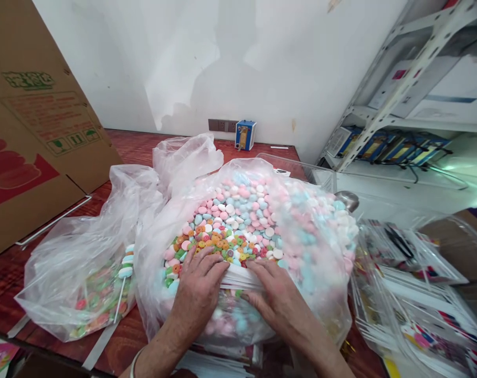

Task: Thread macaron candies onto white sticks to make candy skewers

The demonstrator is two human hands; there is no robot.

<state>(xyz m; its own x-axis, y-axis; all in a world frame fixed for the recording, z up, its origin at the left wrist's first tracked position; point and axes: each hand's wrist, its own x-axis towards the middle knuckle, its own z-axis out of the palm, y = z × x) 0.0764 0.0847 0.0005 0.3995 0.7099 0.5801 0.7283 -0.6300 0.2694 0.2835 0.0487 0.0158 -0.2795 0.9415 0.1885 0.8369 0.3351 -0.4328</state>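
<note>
A bundle of white sticks [242,278] is held crosswise between the two hands, over an opened plastic bag [315,310] of candies. By the right hand [277,291] the bundle is gripped at its end, with the fingers bent above and the thumb below. The other end is touched by the curved fingers of the left hand [201,275]; its thumb is hidden, so how far that hand is closed cannot be told.

Just beyond both hands, ring-shaped candies [214,240] (orange, green, yellow and red) are heaped, and pink, white and blue round candies [238,207] are spread farther out. To the left of the left hand, a striped candy stack on a stick [127,262] is seen at a smaller plastic bag [84,278], which is laid on the tabletop [134,328]. Beyond the right hand, off to its right, a rounded metal object [346,200] is partly covered by the opened bag.
</note>
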